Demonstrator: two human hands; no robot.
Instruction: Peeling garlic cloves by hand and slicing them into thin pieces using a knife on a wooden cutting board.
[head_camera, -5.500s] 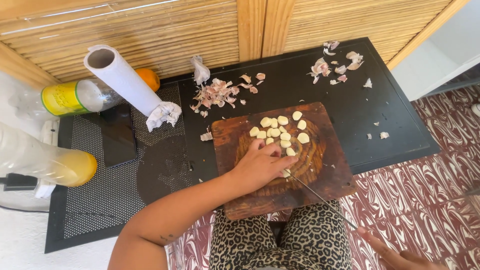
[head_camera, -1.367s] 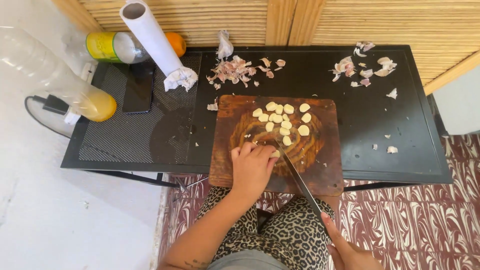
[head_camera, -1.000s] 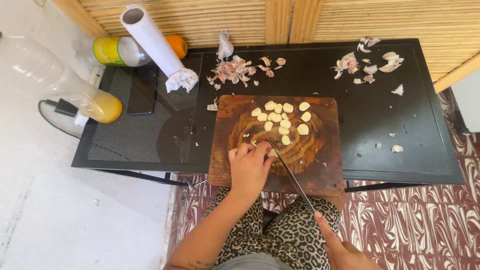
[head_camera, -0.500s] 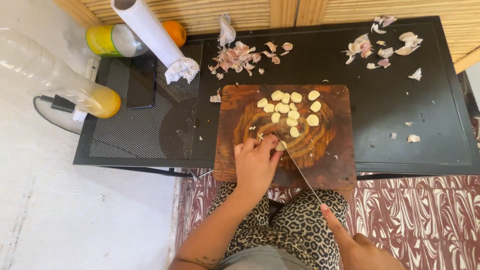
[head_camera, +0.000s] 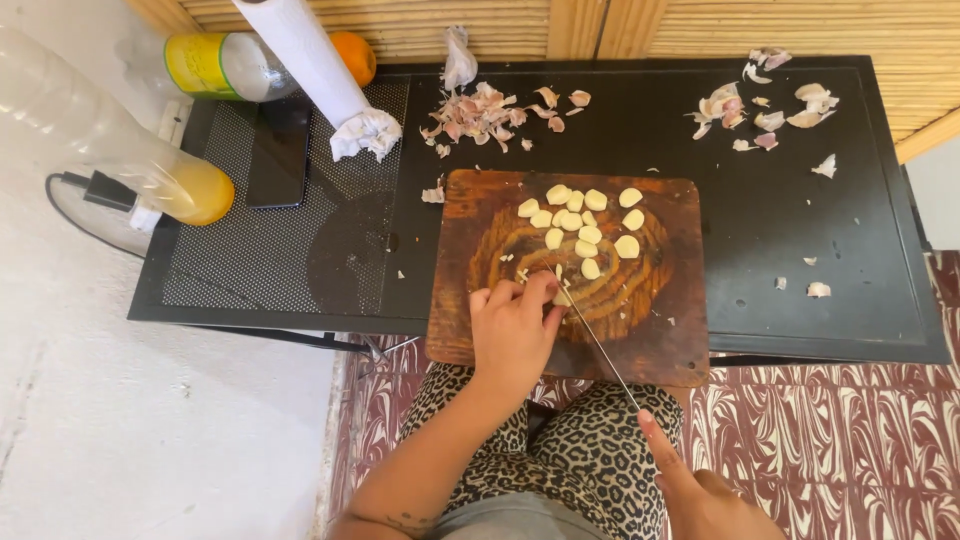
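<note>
A dark wooden cutting board lies at the near edge of a black table. Several peeled garlic cloves sit on its far half. My left hand rests on the board and pinches one clove under its fingertips. My right hand, low at the frame's bottom right, grips a thin knife with the forefinger stretched along it. The blade slants up and left, its tip at the pinched clove.
Garlic skins lie behind the board, more skins at the far right. A paper towel roll, a phone, two plastic bottles and an orange stand at the left. My leopard-print lap is below.
The view has shifted and steadied over the board. My left hand stays on the clove; the knife has come up from my lap so its tip meets the clove.
</note>
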